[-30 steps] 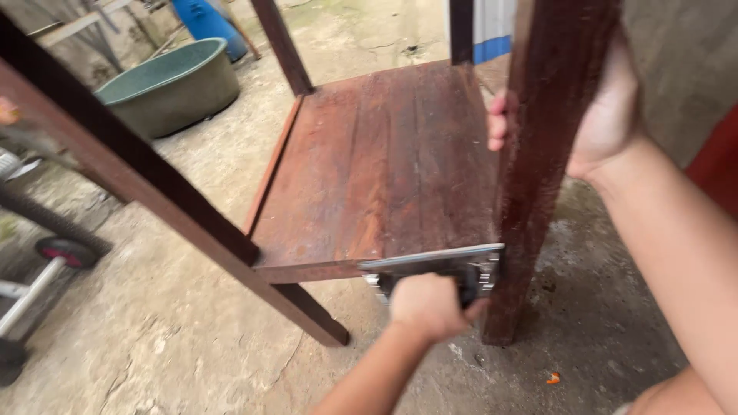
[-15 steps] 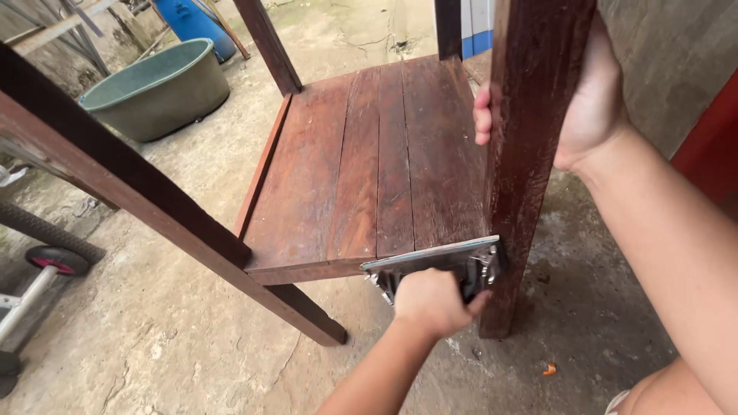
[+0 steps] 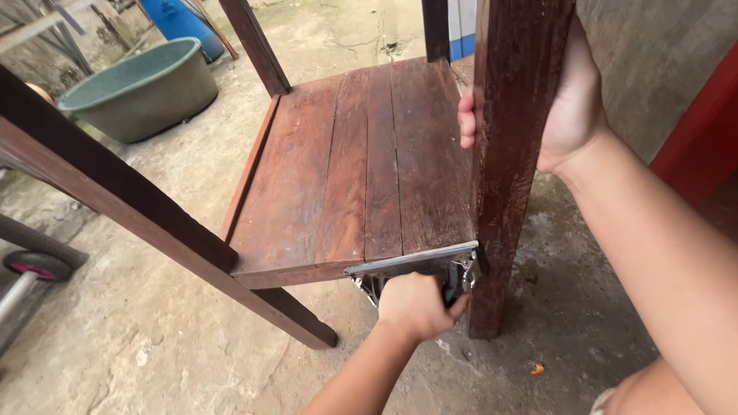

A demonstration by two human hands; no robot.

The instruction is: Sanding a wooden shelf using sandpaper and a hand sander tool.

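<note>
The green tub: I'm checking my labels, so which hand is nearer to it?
Left. The left hand grips the metal tool at the shelf's front edge; the right hand holds the leg, farther from the green tub.

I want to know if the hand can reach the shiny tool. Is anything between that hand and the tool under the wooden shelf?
Nothing visible is in the way. The left hand is already wrapped around the metal tool, which sits against the front edge of the wooden shelf. The right hand grips the upright post beside it.
</note>
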